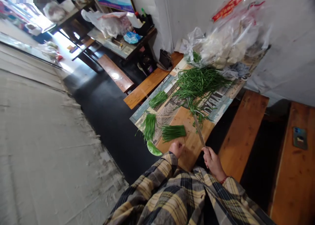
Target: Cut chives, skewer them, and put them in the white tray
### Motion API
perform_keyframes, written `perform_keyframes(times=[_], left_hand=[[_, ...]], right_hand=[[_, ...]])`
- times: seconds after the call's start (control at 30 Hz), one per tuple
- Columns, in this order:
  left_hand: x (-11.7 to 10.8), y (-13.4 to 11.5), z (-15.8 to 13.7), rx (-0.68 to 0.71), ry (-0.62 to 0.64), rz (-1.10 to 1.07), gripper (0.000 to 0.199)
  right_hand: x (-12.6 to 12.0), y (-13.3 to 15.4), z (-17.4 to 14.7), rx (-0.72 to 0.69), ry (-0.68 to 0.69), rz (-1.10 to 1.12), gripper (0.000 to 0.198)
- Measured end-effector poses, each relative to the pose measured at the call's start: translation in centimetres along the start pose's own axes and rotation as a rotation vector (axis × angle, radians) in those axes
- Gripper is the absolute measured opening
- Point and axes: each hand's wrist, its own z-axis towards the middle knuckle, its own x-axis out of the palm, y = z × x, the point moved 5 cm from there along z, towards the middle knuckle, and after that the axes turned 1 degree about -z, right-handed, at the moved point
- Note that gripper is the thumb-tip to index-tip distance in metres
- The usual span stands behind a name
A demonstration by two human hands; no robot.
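Note:
My right hand (213,161) grips the handle of a long knife (199,131), whose blade lies across the wooden cutting board (190,143). My left hand (176,148) rests closed on the board's near edge, just behind a trimmed bunch of green chives (173,132). Two more cut bunches, one (149,126) and another (158,98), lie on the table to the left. A big loose heap of chives (199,82) spreads over the table beyond the board.
Clear plastic bags of food (227,38) stand at the table's far end against the wall. A green dish (153,149) sits by the board's left corner. Wooden benches (242,130) flank the table; a phone (300,137) lies on the right one.

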Motion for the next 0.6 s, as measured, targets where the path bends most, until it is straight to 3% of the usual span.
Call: perform_keyframes(times=[0.1,0.27,0.6], left_hand=[[0.9,-1.4,0.3,-0.105,-0.010,-0.016,0.022],[0.3,-2.6,0.3,-0.220,-0.062,-0.047,0.014],[0.5,-2.3,-0.5,-0.316,-0.158,-0.259,0.012]], right_hand=[[0.2,-0.5,-0.2,-0.006,0.076,-0.037,0.056],[0.4,-1.7,0.2,-0.037,0.151,-0.077,0.060],[-0.5,-1.9,1.3,-0.105,0.184,-0.180,0.058]])
